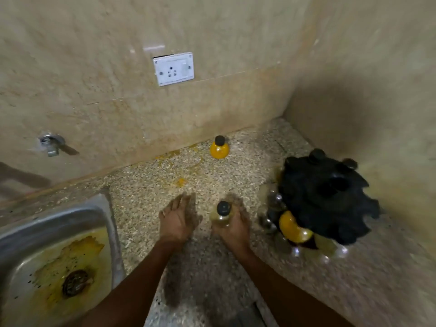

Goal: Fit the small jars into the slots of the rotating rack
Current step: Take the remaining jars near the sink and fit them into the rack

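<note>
Gripping small pale round-bellied glass jar with black cap (pixel 221 214), right hand (pixel 232 228) wraps its belly (smooth, light, breakable); left hand (pixel 178 219) open, empty over speckled stone bench (pixel 146 185).

Sink (pixel 111 223) left, rack (pixel 325 197) right, one jar (pixel 219 148) by the back wall.

A small round jar (pixel 223 214) with a black cap and pale, yellowish contents is standing upright near the front of the speckled surface (pixel 151 185), blurred. A second jar (pixel 219 148), bulbous, black-capped and filled with bright yellow powder, is standing upright far back, close to the wall. The black rotating rack (pixel 328 197) is sitting at the right near the corner, its notched top tier showing several black caps. Jars are sitting in its lower slots, one yellow-filled jar (pixel 293 228) facing forward among paler ones.
</note>
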